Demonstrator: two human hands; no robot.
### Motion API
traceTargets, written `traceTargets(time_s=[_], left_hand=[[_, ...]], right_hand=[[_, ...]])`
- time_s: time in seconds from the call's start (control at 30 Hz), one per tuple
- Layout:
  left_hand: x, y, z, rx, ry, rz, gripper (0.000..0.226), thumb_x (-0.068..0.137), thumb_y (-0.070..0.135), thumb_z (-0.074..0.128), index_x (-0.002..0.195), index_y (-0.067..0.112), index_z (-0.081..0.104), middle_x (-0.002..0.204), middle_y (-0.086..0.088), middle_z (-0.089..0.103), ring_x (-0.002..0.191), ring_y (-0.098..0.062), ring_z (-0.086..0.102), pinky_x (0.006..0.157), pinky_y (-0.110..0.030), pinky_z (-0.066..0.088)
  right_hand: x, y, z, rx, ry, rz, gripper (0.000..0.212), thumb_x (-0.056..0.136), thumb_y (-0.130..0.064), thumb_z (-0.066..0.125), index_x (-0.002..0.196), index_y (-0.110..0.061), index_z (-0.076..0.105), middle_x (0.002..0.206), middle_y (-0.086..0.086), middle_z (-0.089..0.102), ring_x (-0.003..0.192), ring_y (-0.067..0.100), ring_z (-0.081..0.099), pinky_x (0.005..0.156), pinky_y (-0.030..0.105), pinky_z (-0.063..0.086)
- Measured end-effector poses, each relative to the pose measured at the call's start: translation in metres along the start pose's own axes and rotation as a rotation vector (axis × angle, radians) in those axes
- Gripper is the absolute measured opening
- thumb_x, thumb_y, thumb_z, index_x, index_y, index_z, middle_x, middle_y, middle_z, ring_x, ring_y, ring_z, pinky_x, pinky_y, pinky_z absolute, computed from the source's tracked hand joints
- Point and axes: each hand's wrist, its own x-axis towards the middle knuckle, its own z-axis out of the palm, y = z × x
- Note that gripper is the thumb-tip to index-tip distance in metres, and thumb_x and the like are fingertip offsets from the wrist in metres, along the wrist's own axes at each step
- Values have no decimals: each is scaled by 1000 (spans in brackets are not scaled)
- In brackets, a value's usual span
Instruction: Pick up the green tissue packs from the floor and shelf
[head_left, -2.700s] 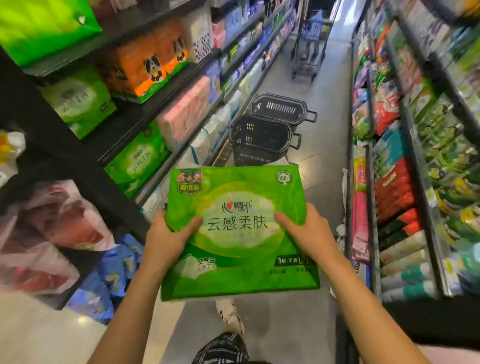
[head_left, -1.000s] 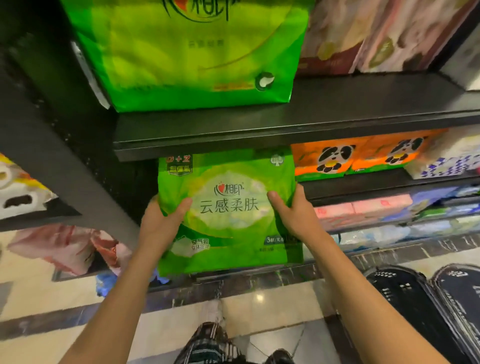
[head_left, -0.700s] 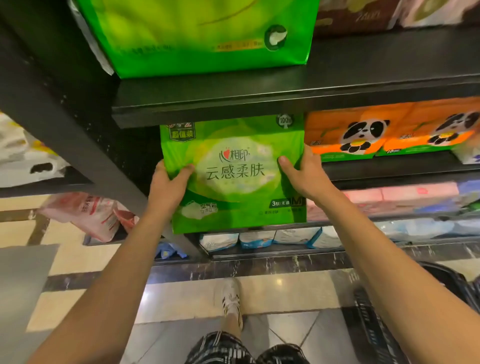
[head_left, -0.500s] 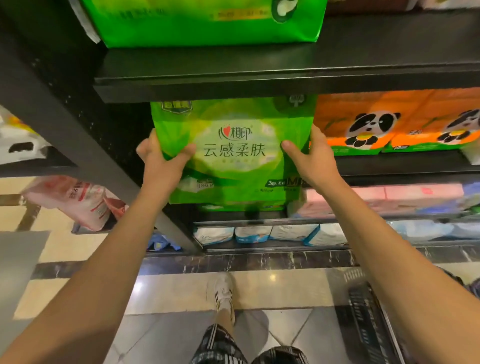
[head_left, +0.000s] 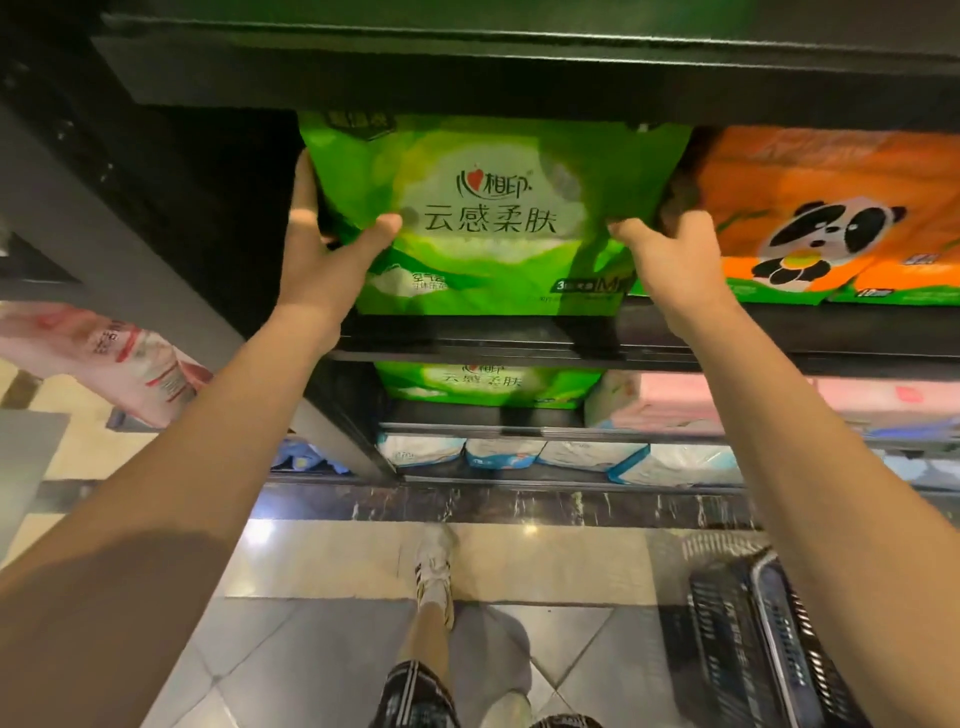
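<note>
A large green tissue pack (head_left: 488, 218) with white Chinese lettering stands upright on a black shelf (head_left: 519, 338), its top edge tucked under the shelf board above. My left hand (head_left: 324, 249) grips its left edge, thumb across the front and fingers round the side. On the other edge my right hand (head_left: 670, 254) grips the pack, thumb on the front, fingers hidden between it and the orange panda pack (head_left: 810, 218) beside it.
A second green pack (head_left: 483, 384) lies on the shelf below, next to pink packs (head_left: 727, 405). White and blue packs (head_left: 519, 454) fill the lowest shelf. A black basket (head_left: 753, 639) stands on the tiled floor at the right. A pink bag (head_left: 114, 353) hangs at the left.
Both hands have carried the green pack from the aisle up into the shelf gap left of the panda pack. Since half a second ago it sits deeper, bottom on the shelf.
</note>
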Motion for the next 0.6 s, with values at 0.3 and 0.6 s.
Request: traceTargets(time_s=[0.3,0.6], left_hand=[[7,-1,7,4,88,26,78,87,42,75,155,39,38,139,2,33,131,-12,47,107,-20,41],[-14,-8,10,122,172,23,86,91,17,77,159,17,23,155,-3,36,133,-17,44,113,-30,42]], right_hand=[[-15,6,9,114,41,-110,38,75,-37,76,94,-31,43,114,6,59,112,28,59,102,47,48],[-17,11,12,102,-39,-123,38,88,-18,76,112,-17,47,104,-11,58,95,3,55,77,13,43]])
